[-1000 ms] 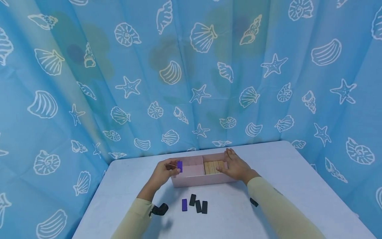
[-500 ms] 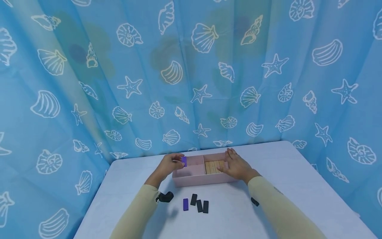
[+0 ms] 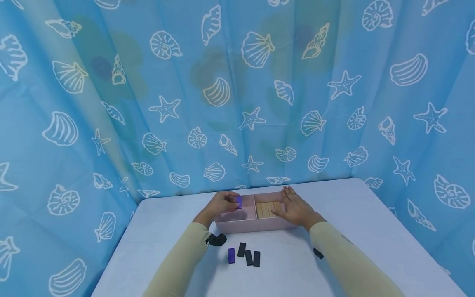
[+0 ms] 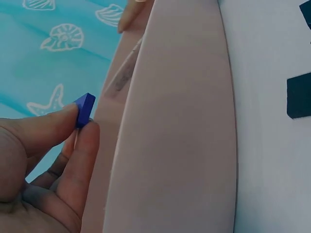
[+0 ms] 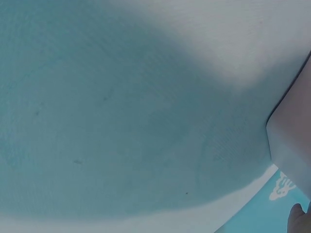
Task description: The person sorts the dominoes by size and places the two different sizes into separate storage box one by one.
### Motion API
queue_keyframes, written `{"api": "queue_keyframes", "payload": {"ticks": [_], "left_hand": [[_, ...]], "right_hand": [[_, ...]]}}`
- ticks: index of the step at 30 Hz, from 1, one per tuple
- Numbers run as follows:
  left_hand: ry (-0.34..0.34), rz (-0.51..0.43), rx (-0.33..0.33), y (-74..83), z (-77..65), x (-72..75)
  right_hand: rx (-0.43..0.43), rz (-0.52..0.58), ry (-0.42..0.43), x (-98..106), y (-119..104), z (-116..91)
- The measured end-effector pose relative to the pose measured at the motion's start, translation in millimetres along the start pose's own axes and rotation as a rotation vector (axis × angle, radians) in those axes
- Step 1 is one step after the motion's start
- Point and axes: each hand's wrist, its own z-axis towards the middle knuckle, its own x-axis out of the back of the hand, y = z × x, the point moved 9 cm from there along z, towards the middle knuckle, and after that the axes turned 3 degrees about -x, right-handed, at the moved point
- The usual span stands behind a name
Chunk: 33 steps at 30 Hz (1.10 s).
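Note:
A purple rectangular block point(image 3: 239, 201) is pinched between the thumb and fingers of my left hand point(image 3: 219, 206), above the left compartment of a long pink box point(image 3: 256, 225). The left wrist view shows this block tilted at the fingertips, beside the box's wall point(image 4: 170, 116). My right hand point(image 3: 297, 208) rests at the box's right end with its fingers extended. Beside that hand, several light wooden blocks point(image 3: 265, 209) lie in a row in the right compartment. Only a bit of the right hand point(image 5: 297, 218) shows in the right wrist view.
In front of the box, a second purple block point(image 3: 231, 255) and three black blocks point(image 3: 248, 258) lie on the white table point(image 3: 371, 231). A blue curtain point(image 3: 237, 90) with shell prints hangs behind and beside the table. A divider point(image 3: 255, 207) splits the box.
My left hand has moved rightward with the purple block, from the box's left end to over the left compartment. The right hand stays in the same place.

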Motion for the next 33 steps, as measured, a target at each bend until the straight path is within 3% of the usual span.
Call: {"api": "queue_keyframes", "payload": {"ticks": [8, 13, 19, 23, 29, 33], "left_hand": [[-0.015, -0.006, 0.080, -5.7, 5.9, -2.7], [-0.035, 0.004, 0.125, -13.3, 10.8, -7.1], [0.029, 0.111, 0.170, -13.1, 14.1, -14.6], [0.058, 0.099, 0.231, -15.9, 12.9, -25.1], [0.101, 0.112, 0.227, -17.3, 15.4, -35.3], [0.122, 0.104, 0.250, -26.4, 21.7, -36.3]], "right_hand": [[0.023, 0.001, -0.040, 9.7, -12.1, 10.0], [-0.006, 0.024, -0.061, 13.0, -5.6, 9.3], [-0.022, 0.057, -0.050, 8.8, 3.3, 6.3], [-0.027, 0.092, -0.043, 4.0, 6.8, 3.5], [-0.032, 0.098, -0.021, 2.6, 9.1, 0.0], [-0.018, 0.086, -0.011, 2.6, 7.2, -3.1]]}}
